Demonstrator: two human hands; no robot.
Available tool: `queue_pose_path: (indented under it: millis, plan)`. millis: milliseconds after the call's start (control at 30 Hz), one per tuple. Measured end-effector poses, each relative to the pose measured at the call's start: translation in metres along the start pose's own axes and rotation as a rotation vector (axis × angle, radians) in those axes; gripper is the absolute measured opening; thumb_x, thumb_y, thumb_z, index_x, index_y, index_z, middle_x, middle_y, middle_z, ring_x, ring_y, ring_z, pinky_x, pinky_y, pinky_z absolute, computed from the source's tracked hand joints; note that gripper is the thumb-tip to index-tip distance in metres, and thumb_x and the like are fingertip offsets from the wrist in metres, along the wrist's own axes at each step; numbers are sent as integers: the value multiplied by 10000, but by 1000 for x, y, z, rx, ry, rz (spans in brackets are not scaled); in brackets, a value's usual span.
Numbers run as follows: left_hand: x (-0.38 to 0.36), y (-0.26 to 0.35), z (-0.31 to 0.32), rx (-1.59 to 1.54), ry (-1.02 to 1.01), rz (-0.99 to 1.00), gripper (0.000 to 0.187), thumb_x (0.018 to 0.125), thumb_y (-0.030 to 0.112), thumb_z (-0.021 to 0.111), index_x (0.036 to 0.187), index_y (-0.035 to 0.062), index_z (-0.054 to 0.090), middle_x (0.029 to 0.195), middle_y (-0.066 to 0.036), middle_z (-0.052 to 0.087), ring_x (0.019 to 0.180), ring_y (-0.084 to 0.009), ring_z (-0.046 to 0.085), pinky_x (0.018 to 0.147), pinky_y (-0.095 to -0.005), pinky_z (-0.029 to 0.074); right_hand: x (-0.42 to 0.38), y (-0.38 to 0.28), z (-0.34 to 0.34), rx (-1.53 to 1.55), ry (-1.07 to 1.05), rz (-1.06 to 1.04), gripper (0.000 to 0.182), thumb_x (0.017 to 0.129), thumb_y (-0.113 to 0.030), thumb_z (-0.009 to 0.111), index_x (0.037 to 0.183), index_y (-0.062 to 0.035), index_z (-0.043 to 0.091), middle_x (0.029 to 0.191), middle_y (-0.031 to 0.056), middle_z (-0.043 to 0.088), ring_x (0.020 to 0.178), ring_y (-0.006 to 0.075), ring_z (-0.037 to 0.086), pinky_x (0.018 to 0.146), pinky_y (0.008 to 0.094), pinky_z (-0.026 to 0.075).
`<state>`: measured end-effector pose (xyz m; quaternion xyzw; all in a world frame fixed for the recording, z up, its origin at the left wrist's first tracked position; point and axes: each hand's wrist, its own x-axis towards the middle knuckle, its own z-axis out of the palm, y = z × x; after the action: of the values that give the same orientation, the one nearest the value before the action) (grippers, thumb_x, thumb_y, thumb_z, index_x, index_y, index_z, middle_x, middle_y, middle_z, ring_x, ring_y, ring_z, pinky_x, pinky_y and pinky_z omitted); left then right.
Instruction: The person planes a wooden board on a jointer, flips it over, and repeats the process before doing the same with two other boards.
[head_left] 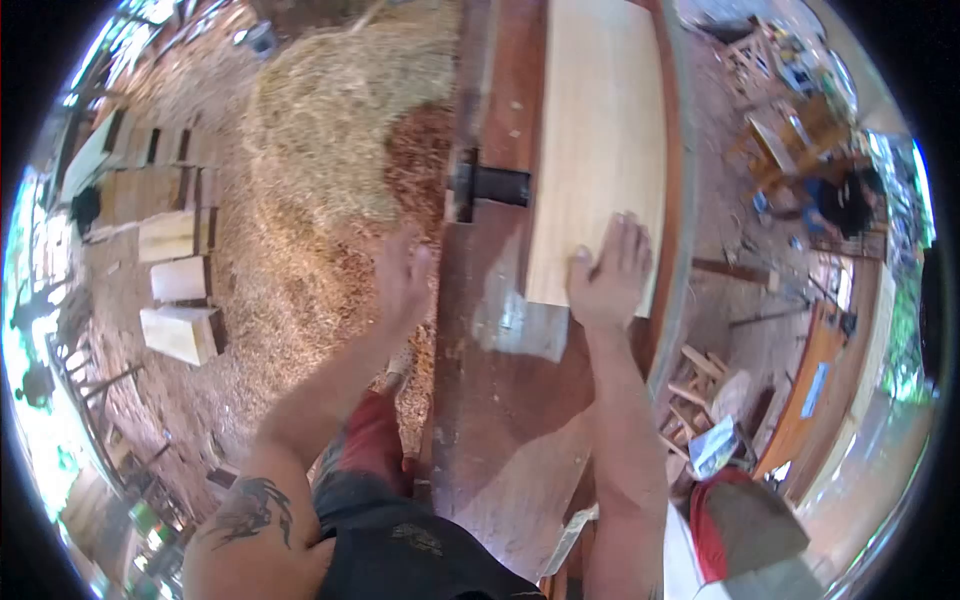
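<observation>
A long, pale wooden board (pixel 600 130) lies lengthwise on a dark brown workbench (pixel 510 400). My right hand (pixel 612 272) rests flat on the board's near end, fingers stretched out and thumb apart. To the left of the bench edge, my left hand (pixel 404 280) hangs over the wood shavings. It is blurred, but its fingers look extended and I see nothing in it. A black block-like fitting (pixel 495 187) sits on the bench at the board's left side, between the board and the bench edge.
Wood shavings (pixel 310 200) cover the ground at left. Beyond them, several thick wood pieces (pixel 180 280) stand in a row. On the right, another person (pixel 845 203) is near wooden furniture (pixel 775 145). Wood scraps (pixel 700 385) and a long orange-brown plank (pixel 800 400) lie nearer.
</observation>
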<state>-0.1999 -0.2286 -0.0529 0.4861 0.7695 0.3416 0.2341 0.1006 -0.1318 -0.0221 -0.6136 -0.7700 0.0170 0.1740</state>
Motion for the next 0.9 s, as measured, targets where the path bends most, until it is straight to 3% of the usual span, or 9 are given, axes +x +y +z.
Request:
queue_pose_path:
  millis: [67,167,200,233,300,500,900]
  plan:
    - [-43,-15,2,-18,-148,-296,478,1110,350,483,1408,-8,589,1378,-250,618,1313,-405,579,1122,-490,446,13,8,6,13,37,-74,765,988,-399,616,1591,34,433,1629,295,442,1526,495,389,1275,609,291]
    - [-84,-12,37,-193,-270,-381,443,1090,339,472,1335,4,628,1225,-259,680,1179,-434,642,1040,-523,491,20,20,22,-16,99,-176,732,1079,-454,555,1580,65,431,1621,306,449,1502,506,416,1284,586,306]
    - [-96,-22,73,-117,50,-353,491,1097,382,456,1379,11,611,1296,-288,655,1247,-454,606,1105,-544,444,25,28,30,-46,133,-222,715,1104,-455,508,1581,73,431,1627,293,452,1508,491,418,1286,580,301]
    - [-86,-5,40,-301,-216,-451,641,1101,469,426,1542,9,486,1430,-299,591,1385,-448,536,1202,-494,392,30,31,27,-91,100,-210,699,1110,-449,478,1586,62,435,1635,278,451,1514,472,419,1285,562,307]
    - [-87,-3,35,-284,-258,-441,671,1105,494,410,1583,24,441,1463,-282,573,1394,-441,527,1200,-497,399,37,29,25,-193,69,-173,649,1124,-425,468,1579,38,467,1622,261,478,1508,438,436,1279,521,321]
    - [-90,1,27,-230,-223,-392,682,1103,511,400,1607,52,410,1460,-247,577,1374,-419,543,1188,-491,416,56,39,43,-266,50,-169,630,1127,-405,426,1607,4,446,1657,220,452,1529,400,424,1288,503,314]
    - [-91,-4,42,-205,-192,-406,679,1105,536,385,1585,60,438,1478,-233,563,1392,-408,526,1192,-489,421,104,61,70,-301,53,-170,659,1132,-458,407,1625,-22,427,1665,215,441,1529,403,417,1296,498,301]
